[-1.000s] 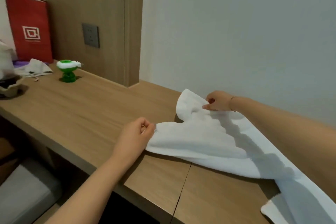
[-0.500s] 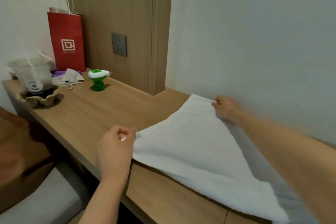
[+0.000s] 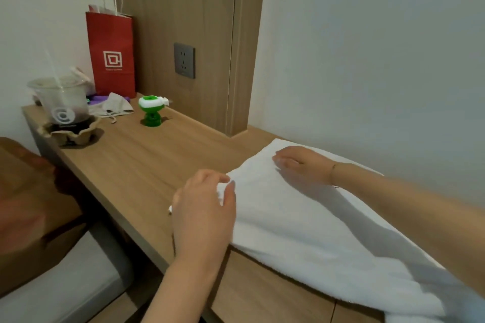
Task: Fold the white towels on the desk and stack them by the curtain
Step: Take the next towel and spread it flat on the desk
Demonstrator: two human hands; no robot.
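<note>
Head view. White towel [image 3: 301, 217] spread flat on the wooden desk [image 3: 147, 165], running from the hands back toward the person's right, alongside the pale wall [image 3: 367, 60]; its near edge overhangs the desk front.

Left hand [image 3: 203, 214] at the towel's near left corner, thumb and forefinger pinching that corner, the other fingers loosely curled. A small pale thing shows at the hand's outer edge; cannot tell what it is.

Right hand [image 3: 301, 162] lies flat on the towel near its far corner, fingers straight and together, palm down, pressing the cloth to the desk. Thin bracelet [image 3: 333, 167] on that wrist.

Beyond the left hand, well apart: a small green-and-white stand-like object [image 3: 151, 110] upright on the desk. Farther left, a clear plastic cup [image 3: 64, 105] with straw sits in a cardboard carrier [image 3: 72, 134]. Behind it, a red paper bag [image 3: 111, 55] leans at the wood panel, which carries a grey wall socket [image 3: 184, 60]. A crumpled pale cloth [image 3: 115, 107] lies between cup and green object.
</note>
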